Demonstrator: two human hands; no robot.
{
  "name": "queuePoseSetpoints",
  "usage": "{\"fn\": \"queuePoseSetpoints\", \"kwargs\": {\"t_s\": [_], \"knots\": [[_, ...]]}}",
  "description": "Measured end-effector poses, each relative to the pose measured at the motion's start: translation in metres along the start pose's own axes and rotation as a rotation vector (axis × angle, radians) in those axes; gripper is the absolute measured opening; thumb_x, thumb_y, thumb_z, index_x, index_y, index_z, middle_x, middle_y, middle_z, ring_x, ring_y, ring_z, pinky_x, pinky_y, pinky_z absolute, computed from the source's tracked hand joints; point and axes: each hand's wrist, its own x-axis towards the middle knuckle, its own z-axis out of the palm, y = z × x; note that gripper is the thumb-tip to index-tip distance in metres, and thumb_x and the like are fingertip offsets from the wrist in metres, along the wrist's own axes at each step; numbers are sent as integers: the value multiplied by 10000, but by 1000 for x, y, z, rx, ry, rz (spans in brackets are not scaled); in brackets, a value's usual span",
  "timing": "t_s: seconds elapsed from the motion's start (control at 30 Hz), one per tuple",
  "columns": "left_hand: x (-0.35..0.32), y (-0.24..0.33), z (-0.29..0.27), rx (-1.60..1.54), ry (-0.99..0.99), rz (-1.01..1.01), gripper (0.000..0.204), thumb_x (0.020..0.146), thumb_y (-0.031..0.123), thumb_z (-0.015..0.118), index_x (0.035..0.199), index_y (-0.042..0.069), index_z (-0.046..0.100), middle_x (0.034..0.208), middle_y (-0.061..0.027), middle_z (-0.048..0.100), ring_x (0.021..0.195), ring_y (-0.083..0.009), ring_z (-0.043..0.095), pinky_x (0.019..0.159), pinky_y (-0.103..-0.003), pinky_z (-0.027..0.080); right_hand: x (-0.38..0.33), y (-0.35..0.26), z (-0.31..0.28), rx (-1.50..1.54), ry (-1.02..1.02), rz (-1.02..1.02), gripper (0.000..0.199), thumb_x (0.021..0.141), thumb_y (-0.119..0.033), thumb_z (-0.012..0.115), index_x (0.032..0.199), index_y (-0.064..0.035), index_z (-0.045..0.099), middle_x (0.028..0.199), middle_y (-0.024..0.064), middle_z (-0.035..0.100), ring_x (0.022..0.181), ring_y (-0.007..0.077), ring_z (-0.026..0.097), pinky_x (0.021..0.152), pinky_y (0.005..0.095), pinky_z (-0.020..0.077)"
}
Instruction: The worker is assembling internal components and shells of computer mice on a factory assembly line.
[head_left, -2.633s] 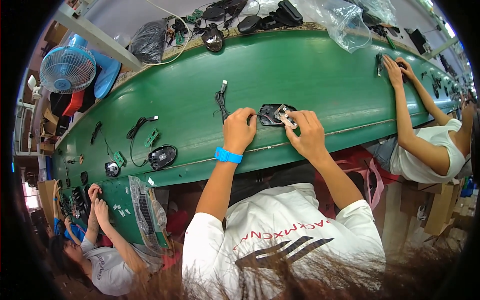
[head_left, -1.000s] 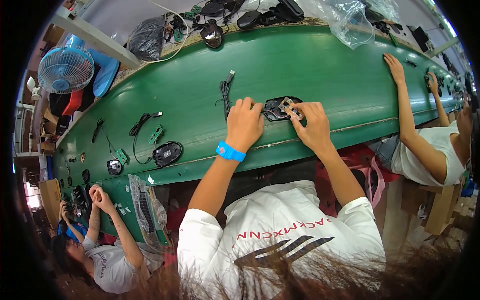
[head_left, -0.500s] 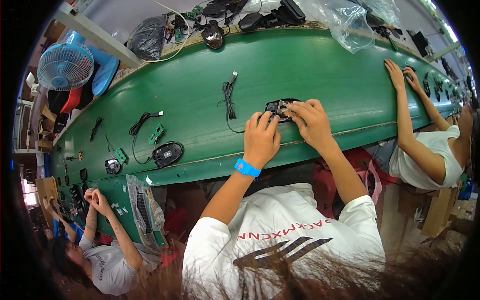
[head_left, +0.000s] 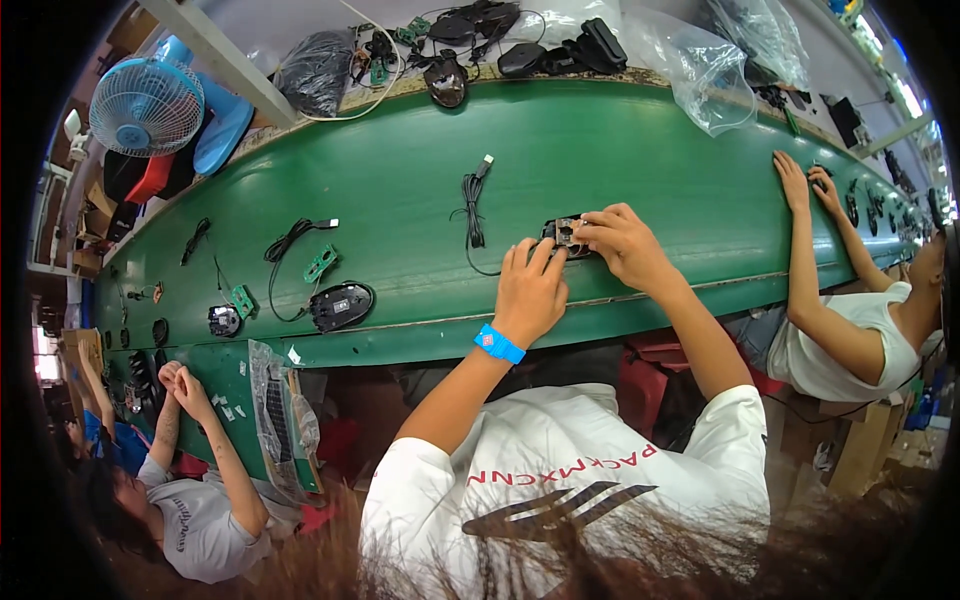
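In the middle of the green bench lies an open computer mouse base [head_left: 549,228], black, with a small brownish circuit board [head_left: 567,233] in or just over it. My left hand [head_left: 532,292], with a blue band at its wrist, holds the near left side of the base with bent fingers. From the right, my right hand [head_left: 630,250] pinches the right end of the board, thumb and fingers together; its fingers hide part of the base. A bundled black USB cable [head_left: 474,212] lies just left of the mouse and runs toward it.
To the left lie another open mouse base [head_left: 342,306], a green circuit board [head_left: 321,263] and a coiled cable [head_left: 288,242]. A blue fan [head_left: 146,107] stands at far left. Mice and plastic bags [head_left: 715,85] line the back ledge. Co-workers sit on both sides; one's hands [head_left: 792,180] rest on the bench.
My right fingers have drawn back slightly to the right, so more of the circuit board shows. The left hand keeps its place at the base. The whole view has shifted a little.
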Motion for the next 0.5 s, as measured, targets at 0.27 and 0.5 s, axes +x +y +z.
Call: {"fn": "queuePoseSetpoints", "kwargs": {"t_s": [0.27, 0.5], "knots": [[-1, 1, 0, 27, -23, 12, 360, 807, 91, 673, 1165, 50, 675, 1285, -145, 575, 1191, -385, 503, 1001, -502, 441, 9, 14, -13, -111, -199, -182, 339, 787, -5, 711, 1103, -125, 735, 1170, 81, 647, 997, 297, 586, 855, 394, 544], [-1, -1, 0, 6, -34, 13, 349, 815, 94, 672, 1162, 55, 677, 1305, -153, 575, 1205, -386, 502, 1014, -505, 434, 14, 18, -16, -71, -245, -236, 373, 767, -16, 718, 1120, -136, 736, 1166, 85, 649, 976, 288, 588, 850, 393, 547]]}}
